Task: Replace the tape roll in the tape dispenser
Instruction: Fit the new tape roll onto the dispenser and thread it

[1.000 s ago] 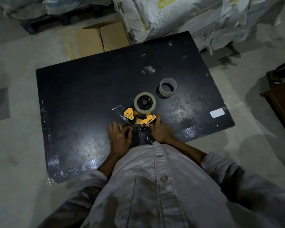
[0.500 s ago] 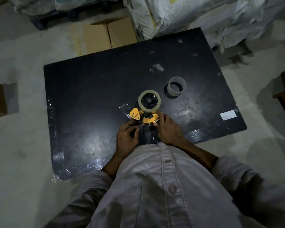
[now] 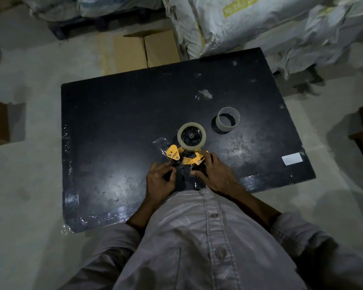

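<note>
Okay, head view, dim light.
Dispenser: yellow tape dispenser (image 3: 184,158) lies on the black board (image 3: 113,122), near my edge.
Roll: tape roll (image 3: 191,135) sits on its hub.
Left hand: my left hand (image 3: 158,181) curled on the dark handle end, grip probably closed.
Right hand: my right hand (image 3: 215,174) clasps the frame's right side.
Spare: empty core (image 3: 228,120) stands apart, beyond the roll to the right.
</note>
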Tool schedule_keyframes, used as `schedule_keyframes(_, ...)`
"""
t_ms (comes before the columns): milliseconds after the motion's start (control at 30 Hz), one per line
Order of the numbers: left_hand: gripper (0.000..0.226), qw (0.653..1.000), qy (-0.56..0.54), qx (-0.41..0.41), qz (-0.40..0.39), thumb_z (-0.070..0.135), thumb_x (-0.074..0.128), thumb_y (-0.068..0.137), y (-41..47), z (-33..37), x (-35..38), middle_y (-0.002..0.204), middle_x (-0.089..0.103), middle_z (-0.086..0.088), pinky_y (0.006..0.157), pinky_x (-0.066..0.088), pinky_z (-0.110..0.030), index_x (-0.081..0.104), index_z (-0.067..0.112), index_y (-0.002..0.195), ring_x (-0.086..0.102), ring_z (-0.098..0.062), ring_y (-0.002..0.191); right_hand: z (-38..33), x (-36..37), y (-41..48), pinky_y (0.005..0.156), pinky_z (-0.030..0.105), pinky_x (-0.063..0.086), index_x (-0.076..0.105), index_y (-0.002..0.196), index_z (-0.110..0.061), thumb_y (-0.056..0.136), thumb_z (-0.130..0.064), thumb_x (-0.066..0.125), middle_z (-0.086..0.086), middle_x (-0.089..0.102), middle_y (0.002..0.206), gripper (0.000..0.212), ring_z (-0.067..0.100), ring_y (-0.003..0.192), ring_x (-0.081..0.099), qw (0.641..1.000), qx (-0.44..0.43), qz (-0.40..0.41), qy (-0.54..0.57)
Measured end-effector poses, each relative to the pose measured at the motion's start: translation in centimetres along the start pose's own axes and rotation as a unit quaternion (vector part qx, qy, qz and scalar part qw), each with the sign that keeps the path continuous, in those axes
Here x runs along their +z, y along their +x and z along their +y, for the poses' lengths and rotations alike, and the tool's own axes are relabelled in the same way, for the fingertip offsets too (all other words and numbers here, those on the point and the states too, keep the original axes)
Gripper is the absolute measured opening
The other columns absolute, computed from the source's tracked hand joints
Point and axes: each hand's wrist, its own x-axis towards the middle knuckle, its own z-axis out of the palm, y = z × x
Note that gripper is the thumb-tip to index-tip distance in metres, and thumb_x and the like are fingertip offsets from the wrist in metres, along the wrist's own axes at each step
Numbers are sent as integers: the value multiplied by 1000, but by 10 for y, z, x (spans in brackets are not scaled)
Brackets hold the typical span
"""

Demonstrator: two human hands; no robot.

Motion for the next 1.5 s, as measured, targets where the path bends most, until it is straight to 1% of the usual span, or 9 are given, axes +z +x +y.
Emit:
schedule_keyframes(67,15,1000,-5,-2,2,10,89,86,0,1,-1,115,84,-6,82,57,-30,90,14,101,70,-23,101,0,-4,1,86,60,66,27,165,-31,100,-90,39,10,53,144,88,37,113,72,1000,-4,-6,5)
schedule_keyframes(200,16,1000,-7,-4,-1,10,90,85,1,-1,-2,113,85,-3,82,57,-27,90,14,100,71,-21,100,6,-14,6,95,56,63,26,164,-29,101,-83,49,16,51,161,86,39,112,77,999,-17,-33,40)
schedule_keyframes(333,15,1000,-22,-6,-14,11,91,86,-3,-2,-1,110,86,-2,84,57,-26,91,16,100,73,-20,100,10,-17,6,94,60,65,25,163,-33,100,-89,44,18,56,161,87,38,104,81,999,-25,-28,24)
schedule_keyframes(533,16,999,-27,-24,-39,15,90,87,-6,0,-1,108,86,-4,87,58,-23,92,18,103,77,-15,99,6,-21,1,84,53,66,32,157,-37,97,-94,45,13,77,134,84,38,98,81,1000,-7,8,-27)
schedule_keyframes(633,16,998,-23,-25,-46,15,90,87,-7,1,-2,109,86,-5,88,56,-20,92,19,103,76,-14,100,4,-19,-1,81,53,67,36,154,-40,89,-104,39,8,81,120,91,37,95,81,999,12,23,-47)
schedule_keyframes(800,16,998,-19,-27,-49,15,90,87,-7,1,-3,110,86,-5,88,58,-21,92,20,102,76,-11,100,1,-20,-4,77,49,66,40,152,-41,86,-106,41,4,83,102,93,34,88,81,996,27,43,-74)
schedule_keyframes(933,18,998,-22,-32,-54,14,90,87,-9,2,-5,114,86,-6,91,49,-7,91,23,102,72,-5,102,2,-22,-7,79,48,64,40,153,-38,87,-104,43,7,82,93,93,36,87,82,994,33,41,-99)
schedule_keyframes(1100,18,998,-23,-24,-57,14,90,86,-10,2,-7,115,86,-7,89,60,-26,91,22,103,76,-13,102,-3,-26,-9,85,49,58,40,151,-35,89,-100,44,8,81,94,90,37,91,81,993,38,22,-106)
schedule_keyframes(1500,18,999,-13,-2,-52,16,90,86,-14,-1,-5,113,86,-1,86,65,-35,92,22,102,76,-17,103,-6,-21,-15,88,52,57,37,154,-29,88,-103,43,15,80,87,100,40,88,80,984,58,37,-167)
